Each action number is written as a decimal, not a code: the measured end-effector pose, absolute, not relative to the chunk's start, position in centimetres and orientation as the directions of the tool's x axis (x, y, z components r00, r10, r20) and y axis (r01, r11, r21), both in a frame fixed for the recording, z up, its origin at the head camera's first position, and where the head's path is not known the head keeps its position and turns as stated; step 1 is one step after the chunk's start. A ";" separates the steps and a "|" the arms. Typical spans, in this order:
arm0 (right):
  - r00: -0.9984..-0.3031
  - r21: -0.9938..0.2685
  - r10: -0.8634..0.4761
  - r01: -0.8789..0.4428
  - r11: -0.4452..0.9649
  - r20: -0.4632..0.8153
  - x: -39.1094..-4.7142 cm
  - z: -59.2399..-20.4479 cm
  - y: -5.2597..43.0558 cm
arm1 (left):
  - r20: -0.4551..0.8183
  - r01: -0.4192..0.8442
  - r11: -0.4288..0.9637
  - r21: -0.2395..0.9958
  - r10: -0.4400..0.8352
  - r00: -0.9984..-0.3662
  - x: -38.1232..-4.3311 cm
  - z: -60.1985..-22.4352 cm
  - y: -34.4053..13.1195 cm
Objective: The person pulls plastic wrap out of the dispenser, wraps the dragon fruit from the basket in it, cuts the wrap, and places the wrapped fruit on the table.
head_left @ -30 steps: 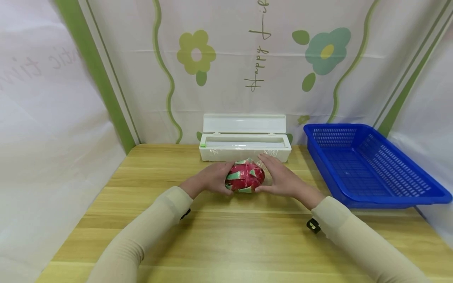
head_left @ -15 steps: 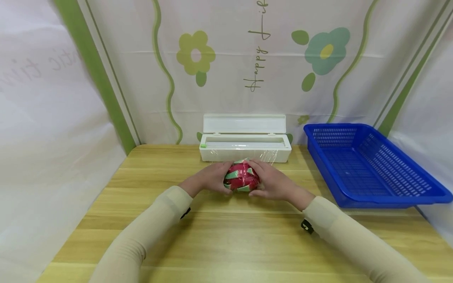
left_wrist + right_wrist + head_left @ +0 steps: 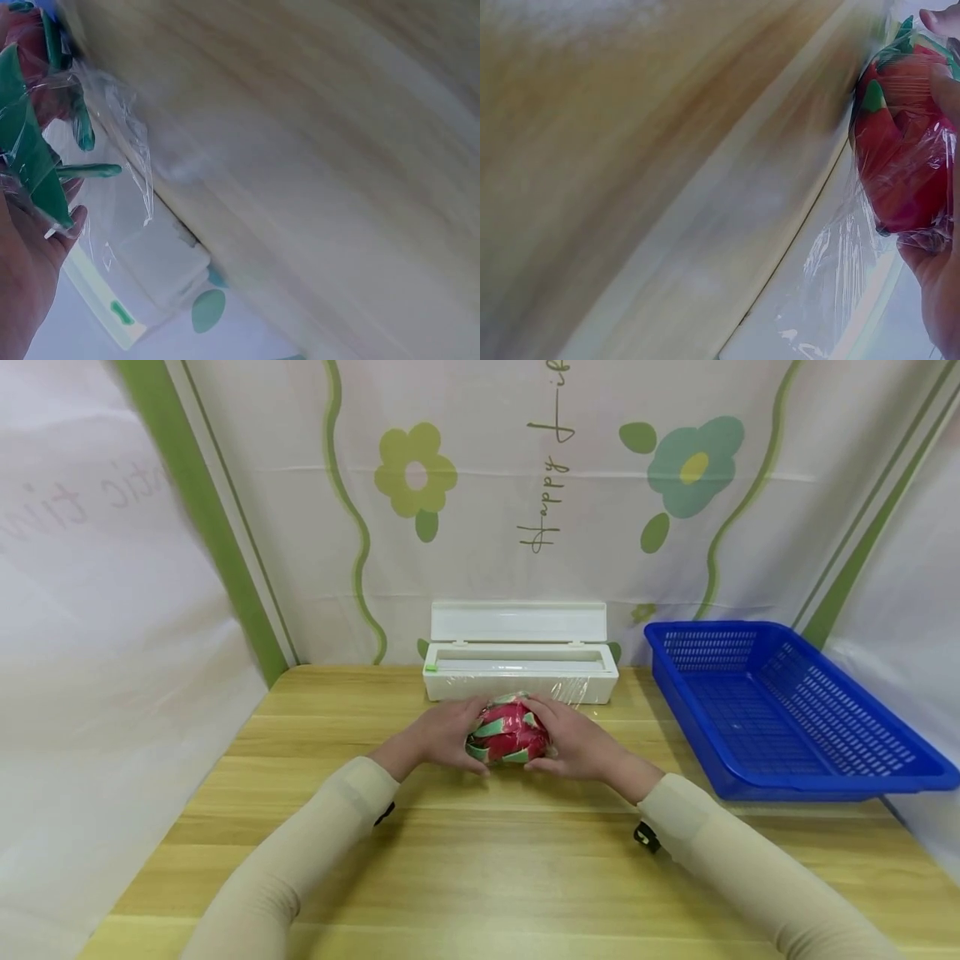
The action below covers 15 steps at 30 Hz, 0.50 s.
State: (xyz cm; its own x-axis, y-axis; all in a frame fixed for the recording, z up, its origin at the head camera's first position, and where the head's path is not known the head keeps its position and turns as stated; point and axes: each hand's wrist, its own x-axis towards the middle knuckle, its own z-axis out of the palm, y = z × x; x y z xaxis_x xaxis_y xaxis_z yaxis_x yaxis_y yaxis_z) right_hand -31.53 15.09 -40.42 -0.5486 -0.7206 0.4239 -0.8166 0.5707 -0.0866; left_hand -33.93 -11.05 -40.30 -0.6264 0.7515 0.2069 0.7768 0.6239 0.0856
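Dragon fruit (image 3: pixel 513 731) between left hand (image 3: pixel 447 735) and right hand (image 3: pixel 581 743), both gripping its sides. Probably lightish, firm, slick under clear film (image 3: pixel 836 259); leafy tips (image 3: pixel 28 142) likely bend. Best hold: sides, off tips.

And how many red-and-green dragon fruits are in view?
1: the film-wrapped dragon fruit, held between the bare left hand and bare right hand.
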 end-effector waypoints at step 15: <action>-0.555 -0.120 -0.722 -0.819 0.561 0.413 -31.9 -40.5 15.2 | 0.354 0.852 0.472 -0.227 0.855 -0.379 -32.8 -40.5 -10.6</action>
State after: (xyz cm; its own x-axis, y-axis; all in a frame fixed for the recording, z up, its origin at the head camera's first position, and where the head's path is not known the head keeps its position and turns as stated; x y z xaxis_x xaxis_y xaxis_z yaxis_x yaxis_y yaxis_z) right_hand -31.92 15.24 -40.49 -0.5551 -0.7220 0.4130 -0.8191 0.5609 -0.1204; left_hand -32.85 -10.65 -40.54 -0.3793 0.8549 0.3541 0.8519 0.4720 -0.2269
